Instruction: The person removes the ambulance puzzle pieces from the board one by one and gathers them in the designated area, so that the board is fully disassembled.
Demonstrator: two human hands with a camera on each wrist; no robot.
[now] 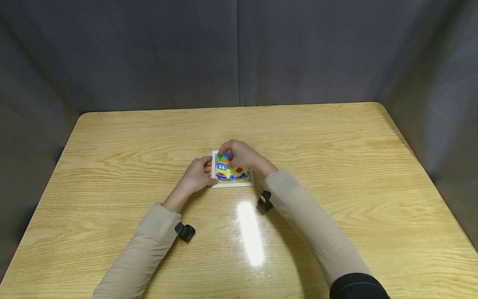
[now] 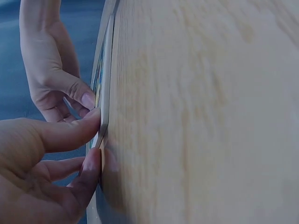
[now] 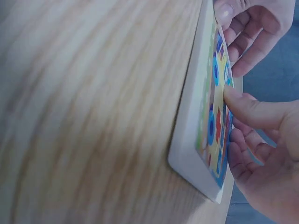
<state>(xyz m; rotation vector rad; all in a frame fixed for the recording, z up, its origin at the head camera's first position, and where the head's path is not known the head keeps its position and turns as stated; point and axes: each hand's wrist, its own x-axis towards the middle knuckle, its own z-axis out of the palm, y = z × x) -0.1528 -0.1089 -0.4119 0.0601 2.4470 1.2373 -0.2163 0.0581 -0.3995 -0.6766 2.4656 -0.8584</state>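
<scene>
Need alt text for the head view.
A person's left hand holds the left edge of a small white-bordered board picturing a yellow cartoon ambulance; the right hand is over its upper part. Beige sleeves reach across a wooden table, with dark curtains behind.

Dark grey fabric point(image 1: 149, 54) hangs behind a glossy wood-grain table point(image 1: 354, 166).

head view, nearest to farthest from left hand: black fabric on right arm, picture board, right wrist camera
1. Picture board, touching the left hand
2. Right wrist camera, lower right
3. Black fabric, bottom edge, farther right
</scene>
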